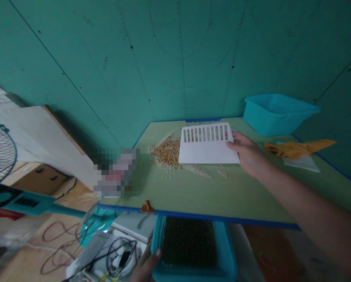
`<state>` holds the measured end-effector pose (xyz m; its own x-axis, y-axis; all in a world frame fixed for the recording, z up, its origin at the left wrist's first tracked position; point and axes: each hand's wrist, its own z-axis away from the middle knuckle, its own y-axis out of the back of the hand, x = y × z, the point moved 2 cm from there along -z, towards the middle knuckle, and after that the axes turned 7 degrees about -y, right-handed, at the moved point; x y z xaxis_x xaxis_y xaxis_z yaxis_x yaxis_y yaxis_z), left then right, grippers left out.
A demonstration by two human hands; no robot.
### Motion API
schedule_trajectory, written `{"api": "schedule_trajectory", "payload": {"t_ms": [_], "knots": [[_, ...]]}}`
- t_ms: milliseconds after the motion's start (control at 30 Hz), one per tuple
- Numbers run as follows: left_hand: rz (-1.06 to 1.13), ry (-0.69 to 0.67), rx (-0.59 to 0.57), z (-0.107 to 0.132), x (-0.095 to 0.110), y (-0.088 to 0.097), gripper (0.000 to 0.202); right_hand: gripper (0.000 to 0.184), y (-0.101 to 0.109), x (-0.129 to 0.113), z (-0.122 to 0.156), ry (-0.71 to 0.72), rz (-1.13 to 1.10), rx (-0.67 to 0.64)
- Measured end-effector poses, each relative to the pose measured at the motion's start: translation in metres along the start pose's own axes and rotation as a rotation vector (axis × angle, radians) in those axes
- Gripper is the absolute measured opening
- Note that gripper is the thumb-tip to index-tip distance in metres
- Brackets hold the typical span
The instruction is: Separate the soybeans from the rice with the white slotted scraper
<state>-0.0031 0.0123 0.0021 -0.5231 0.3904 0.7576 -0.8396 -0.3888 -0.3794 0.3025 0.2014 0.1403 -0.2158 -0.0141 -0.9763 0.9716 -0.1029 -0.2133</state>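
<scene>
My right hand (247,152) is closed on the right end of a white plastic scraper (207,152) with a row of slots along its top. The scraper stands tilted over the table (193,196), its left end against a pile of yellow beans (165,150) mixed with white grains (199,170). Below the table's front edge, my left hand (146,264) grips the left rim of a blue tub (226,250) holding a dark green, grainy mass (189,243). Part of the left hand is cut off by the frame's lower edge.
A blue basin (276,115) stands at the table's back right, near an orange cloth (298,149) on a white sheet. A blurred-out item (116,172) sits at the left edge. A fan (0,152), loose cables (58,243) and boards (43,137) are at the left.
</scene>
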Motion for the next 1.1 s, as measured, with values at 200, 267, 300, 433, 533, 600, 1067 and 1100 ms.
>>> {"api": "schedule_trajectory", "payload": {"t_ms": [200,267,300,433,533,600,1067,1100], "knots": [[-0.110,-0.052,0.059,-0.009,-0.002,-0.001,0.048,0.025,-0.001,0.001,0.001,0.013,0.019,-0.024],[-0.163,-0.053,0.081,-0.023,-0.007,0.006,0.051,0.026,-0.002,0.001,0.001,0.010,0.014,-0.040],[-0.183,-0.048,0.088,-0.029,-0.007,0.010,0.051,0.026,-0.002,0.001,0.001,0.005,0.017,-0.045],[-0.218,0.047,0.086,-0.038,-0.002,0.019,0.051,0.025,-0.002,0.001,0.002,-0.027,0.041,-0.042],[-0.180,0.111,0.053,-0.030,0.002,0.014,0.053,0.027,-0.001,0.001,0.001,-0.046,0.035,-0.051],[-0.137,0.055,0.066,-0.021,0.002,0.008,0.050,0.028,0.000,0.001,0.000,-0.052,0.025,-0.064],[-0.217,-0.086,0.240,-0.020,0.022,0.013,0.029,0.022,-0.010,0.003,0.011,-0.097,0.054,-0.172],[-0.215,-0.092,0.262,-0.013,0.027,0.009,0.027,0.022,-0.012,0.004,0.012,-0.102,0.057,-0.184]]}}
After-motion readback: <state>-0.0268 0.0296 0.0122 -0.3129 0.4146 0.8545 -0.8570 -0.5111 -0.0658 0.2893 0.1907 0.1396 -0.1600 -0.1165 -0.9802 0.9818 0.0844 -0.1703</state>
